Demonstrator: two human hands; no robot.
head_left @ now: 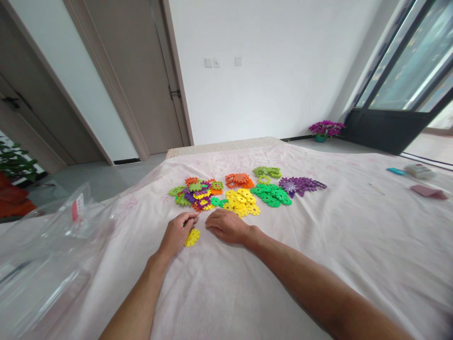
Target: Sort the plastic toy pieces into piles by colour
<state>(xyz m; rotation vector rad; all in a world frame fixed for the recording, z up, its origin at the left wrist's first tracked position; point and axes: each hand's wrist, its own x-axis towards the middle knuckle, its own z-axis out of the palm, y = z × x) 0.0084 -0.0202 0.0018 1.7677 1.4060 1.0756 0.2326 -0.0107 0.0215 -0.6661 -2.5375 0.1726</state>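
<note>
Flat plastic snowflake pieces lie on a bed with a pale pink sheet. They form a mixed pile and sorted heaps of orange, yellow, green, light green and purple. My left hand is curled, its fingertips pinching a small green piece beside a yellow piece that lies under its edge. My right hand rests knuckles up with fingers bent down onto the sheet, just in front of the yellow heap; anything beneath it is hidden.
A clear plastic bag lies on the bed at the left. At the far right are a teal object, a small packet and a dark pink card. Doors stand at the left, a glass door at the right, a flower pot on the floor.
</note>
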